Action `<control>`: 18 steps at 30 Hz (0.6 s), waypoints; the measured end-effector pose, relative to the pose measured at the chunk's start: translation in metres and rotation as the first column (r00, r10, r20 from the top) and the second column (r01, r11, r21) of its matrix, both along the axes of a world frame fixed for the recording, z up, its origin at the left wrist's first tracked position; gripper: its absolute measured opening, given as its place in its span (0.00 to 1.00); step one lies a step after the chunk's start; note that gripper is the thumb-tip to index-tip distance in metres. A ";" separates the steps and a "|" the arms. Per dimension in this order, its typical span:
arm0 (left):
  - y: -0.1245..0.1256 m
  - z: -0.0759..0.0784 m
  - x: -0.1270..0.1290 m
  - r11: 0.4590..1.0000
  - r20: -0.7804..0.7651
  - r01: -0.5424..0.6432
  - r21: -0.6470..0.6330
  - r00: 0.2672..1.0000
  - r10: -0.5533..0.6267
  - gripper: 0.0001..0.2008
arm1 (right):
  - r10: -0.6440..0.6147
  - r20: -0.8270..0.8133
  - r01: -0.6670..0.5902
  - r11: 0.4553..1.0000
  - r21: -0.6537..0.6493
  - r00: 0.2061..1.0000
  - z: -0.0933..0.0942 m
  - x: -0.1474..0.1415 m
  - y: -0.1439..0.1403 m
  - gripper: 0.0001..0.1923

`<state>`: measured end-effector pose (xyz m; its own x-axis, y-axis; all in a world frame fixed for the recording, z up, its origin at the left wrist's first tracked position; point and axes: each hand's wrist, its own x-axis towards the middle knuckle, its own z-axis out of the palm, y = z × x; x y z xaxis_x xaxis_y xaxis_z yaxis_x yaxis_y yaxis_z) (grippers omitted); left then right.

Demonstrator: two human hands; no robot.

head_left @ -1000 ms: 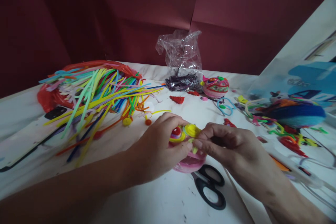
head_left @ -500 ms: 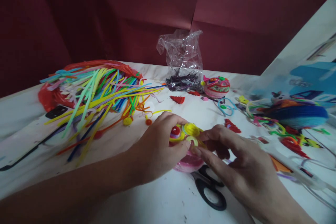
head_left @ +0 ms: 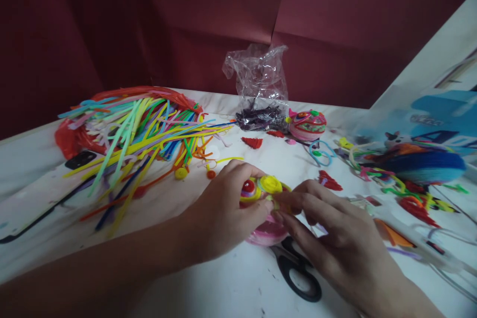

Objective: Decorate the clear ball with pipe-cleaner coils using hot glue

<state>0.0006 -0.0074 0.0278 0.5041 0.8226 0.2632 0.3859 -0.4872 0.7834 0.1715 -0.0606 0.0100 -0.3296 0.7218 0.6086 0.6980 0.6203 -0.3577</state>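
A round pink ball [head_left: 266,234] decorated with coiled pipe cleaners sits on the table between my hands. Its top shows a yellow coil [head_left: 271,184] and a red round piece [head_left: 248,187] ringed in yellow. My left hand [head_left: 233,208] is wrapped round the ball's left side, thumb at the front. The fingers and thumb of my right hand [head_left: 328,231] pinch at the ball's front right, on a yellow strip of pipe cleaner [head_left: 276,203] mostly hidden by the fingertips. Black-handled scissors [head_left: 298,273] lie just below the ball, their blades out of sight.
Loose pipe cleaners [head_left: 141,134] spill from a red bag at left, beside a phone [head_left: 44,194]. A clear plastic bag [head_left: 261,89] and a second decorated ball [head_left: 307,125] stand at the back. A white glue gun [head_left: 428,243] and pipe cleaner scraps [head_left: 395,174] lie at right.
My right fingers have moved slightly left and closed in over the front of the ball, covering more of the pale yellow coil there. My left hand keeps its hold.
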 end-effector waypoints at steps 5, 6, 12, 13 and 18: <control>0.000 -0.001 0.000 1.000 -0.003 0.002 0.002 1.000 -0.002 0.12 | -0.018 0.041 0.017 0.999 0.034 0.999 -0.001 0.001 0.000 0.06; 0.000 -0.001 -0.001 1.000 -0.004 0.000 0.011 1.000 0.000 0.12 | -0.020 0.047 0.019 0.999 0.039 0.999 -0.001 0.001 -0.001 0.06; 0.001 -0.002 0.000 0.999 -0.009 0.004 0.044 1.000 -0.003 0.15 | -0.047 0.086 0.038 0.994 0.101 0.995 0.000 0.000 -0.002 0.07; 0.001 -0.002 0.000 0.999 -0.011 0.005 0.054 1.000 -0.005 0.15 | -0.054 0.095 0.043 0.992 0.116 0.994 -0.001 0.000 -0.002 0.07; 0.003 -0.002 -0.001 0.996 -0.018 0.029 0.081 0.999 -0.028 0.13 | -0.081 0.103 0.064 0.985 0.163 0.991 -0.003 0.000 -0.001 0.08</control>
<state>0.0000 -0.0045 0.0258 0.5320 0.7837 0.3205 0.3833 -0.5604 0.7342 0.1710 -0.0616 0.0072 -0.3500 0.6433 0.6809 0.7726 0.6093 -0.1785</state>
